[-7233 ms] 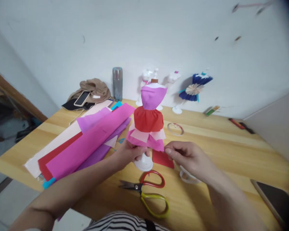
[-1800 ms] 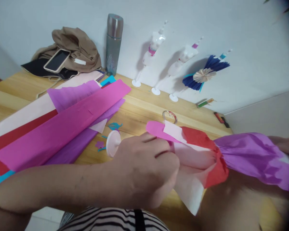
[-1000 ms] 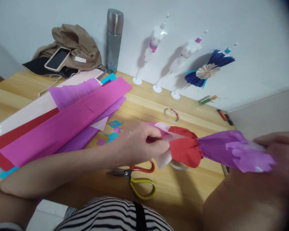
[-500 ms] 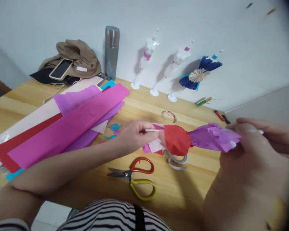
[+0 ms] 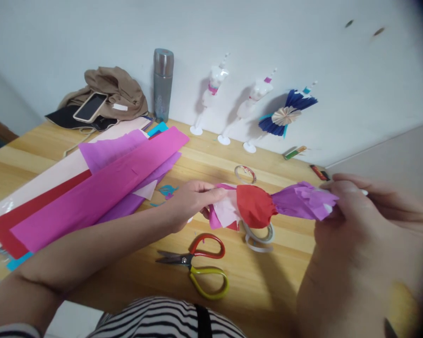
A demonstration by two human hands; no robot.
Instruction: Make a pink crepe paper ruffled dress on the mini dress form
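Note:
Held sideways above the table is a small dress form wrapped in coloured paper, with a purple top, a red middle and pale pink and magenta layers at the skirt end. My left hand pinches the skirt end, its thumb lying over the pink paper. At the purple end, my right hand is closed on the top, where a white tip pokes out past the fingers. Below lie scissors with one red and one yellow handle, blades slightly apart. A roll of white tape sits partly hidden under the red paper.
Folded paper sheets cover the left side. Behind them are a phone, a brown cloth bag and a grey flask. White mini dress forms stand along the wall, one in blue paper. Another tape ring lies mid-table.
My left hand has moved its grip onto the skirt layers, covering the white stick that showed before. The dress form and my right hand have shifted slightly left in view.

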